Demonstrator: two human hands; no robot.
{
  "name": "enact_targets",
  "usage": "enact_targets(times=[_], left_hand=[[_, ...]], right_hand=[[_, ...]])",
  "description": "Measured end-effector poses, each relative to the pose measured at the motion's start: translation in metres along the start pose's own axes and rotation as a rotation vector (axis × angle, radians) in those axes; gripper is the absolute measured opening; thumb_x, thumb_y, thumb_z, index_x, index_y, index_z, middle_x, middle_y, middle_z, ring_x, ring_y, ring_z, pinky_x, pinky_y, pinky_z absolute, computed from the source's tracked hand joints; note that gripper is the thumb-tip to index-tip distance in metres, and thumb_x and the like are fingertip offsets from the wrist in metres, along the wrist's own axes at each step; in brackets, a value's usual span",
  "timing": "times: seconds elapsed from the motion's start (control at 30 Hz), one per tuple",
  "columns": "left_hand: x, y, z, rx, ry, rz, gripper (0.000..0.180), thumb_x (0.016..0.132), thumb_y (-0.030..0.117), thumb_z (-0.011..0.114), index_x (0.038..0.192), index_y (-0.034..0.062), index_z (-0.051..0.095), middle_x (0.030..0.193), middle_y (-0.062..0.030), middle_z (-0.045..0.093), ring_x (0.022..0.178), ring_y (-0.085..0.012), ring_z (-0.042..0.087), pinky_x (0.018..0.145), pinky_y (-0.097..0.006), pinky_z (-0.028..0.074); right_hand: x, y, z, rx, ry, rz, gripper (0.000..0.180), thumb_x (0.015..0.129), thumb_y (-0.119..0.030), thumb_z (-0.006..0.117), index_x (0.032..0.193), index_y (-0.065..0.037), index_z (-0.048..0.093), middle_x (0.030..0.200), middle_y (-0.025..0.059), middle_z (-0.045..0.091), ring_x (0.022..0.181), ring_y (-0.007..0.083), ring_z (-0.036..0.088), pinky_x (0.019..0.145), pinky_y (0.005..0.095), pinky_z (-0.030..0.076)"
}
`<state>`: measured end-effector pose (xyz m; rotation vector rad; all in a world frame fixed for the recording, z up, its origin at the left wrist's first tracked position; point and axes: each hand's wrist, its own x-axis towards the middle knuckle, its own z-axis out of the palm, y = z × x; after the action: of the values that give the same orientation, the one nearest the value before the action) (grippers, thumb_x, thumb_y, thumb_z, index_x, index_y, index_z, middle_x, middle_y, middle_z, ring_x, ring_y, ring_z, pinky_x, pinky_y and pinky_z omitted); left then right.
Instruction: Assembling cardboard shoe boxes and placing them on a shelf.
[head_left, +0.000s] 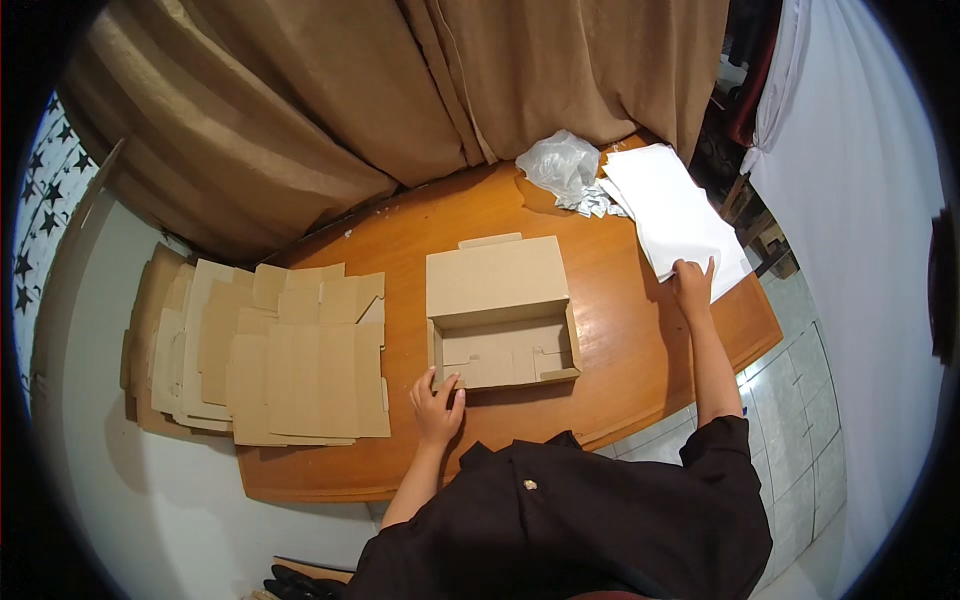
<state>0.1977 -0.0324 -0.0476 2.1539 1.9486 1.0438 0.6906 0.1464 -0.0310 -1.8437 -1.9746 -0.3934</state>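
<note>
An open cardboard box [505,368] stands in the middle of the wooden table, its lid [497,278] folded back on the far side. Inside, its floor is bare apart from slots and folded flaps. My left hand [437,408] holds the near left corner of the box, fingers and thumb about the edge. To the right, my right arm reaches out to a stack of white paper [672,205]. My right hand [692,285] pinches at the near edge of the top paper, one finger pointing up; the exact grip is partly hidden.
Flattened cardboard boxes [325,375] lie in an overlapping pile on the left. A clear plastic bag [562,165] with small white packets [597,203] sits at the back, beside the paper. Brown curtains [300,90] hang behind the wooden table [610,330]; a white cloth hangs at right.
</note>
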Motion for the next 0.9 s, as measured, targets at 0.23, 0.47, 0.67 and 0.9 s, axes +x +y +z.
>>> enact_targets(times=[0.23,0.47,0.67,0.9], left_hand=[[0.015,0.001,-0.003,0.012,0.164,0.065,0.033,0.077,0.024,0.062,0.108,0.012,0.062,0.124,-0.0163,0.043,0.112,-0.0337,0.039,0.095,-0.045,0.03],[0.039,0.015,-0.011,-0.057,0.205,0.18,0.035,0.074,0.021,0.064,0.107,0.0094,0.061,0.126,-0.0179,0.041,0.115,-0.0355,0.037,0.098,-0.045,0.03],[0.055,0.027,-0.017,-0.085,0.235,0.281,0.034,0.074,0.023,0.066,0.106,0.012,0.062,0.123,-0.0136,0.044,0.111,-0.033,0.04,0.096,-0.043,0.032],[0.095,0.07,-0.025,-0.173,0.36,0.457,0.036,0.07,0.019,0.073,0.104,0.0115,0.062,0.121,-0.0115,0.046,0.108,-0.0301,0.044,0.093,-0.041,0.035]], right_hand=[[0.018,-0.015,-0.052,0.041,0.17,0.136,0.023,0.076,-0.009,0.065,0.095,-0.012,0.053,0.072,0.001,0.057,0.081,0.0199,0.057,0.104,0.0543,0.019],[0.017,-0.001,-0.061,0.097,-0.245,0.158,0.01,0.073,-0.021,0.07,0.079,-0.012,0.07,0.078,0.0019,0.064,0.084,0.0199,0.058,0.101,0.0567,0.019],[0.015,0.002,-0.065,0.002,0.172,0.224,0.01,0.081,-0.013,0.059,0.087,-0.014,0.067,0.086,0.001,0.064,0.091,0.0199,0.057,0.101,0.0586,0.018],[0.044,-0.089,-0.154,0.039,0.527,-0.083,0.012,0.077,-0.008,0.062,0.087,-0.015,0.063,0.085,-0.0017,0.061,0.096,0.0172,0.056,0.102,0.0555,0.013]])
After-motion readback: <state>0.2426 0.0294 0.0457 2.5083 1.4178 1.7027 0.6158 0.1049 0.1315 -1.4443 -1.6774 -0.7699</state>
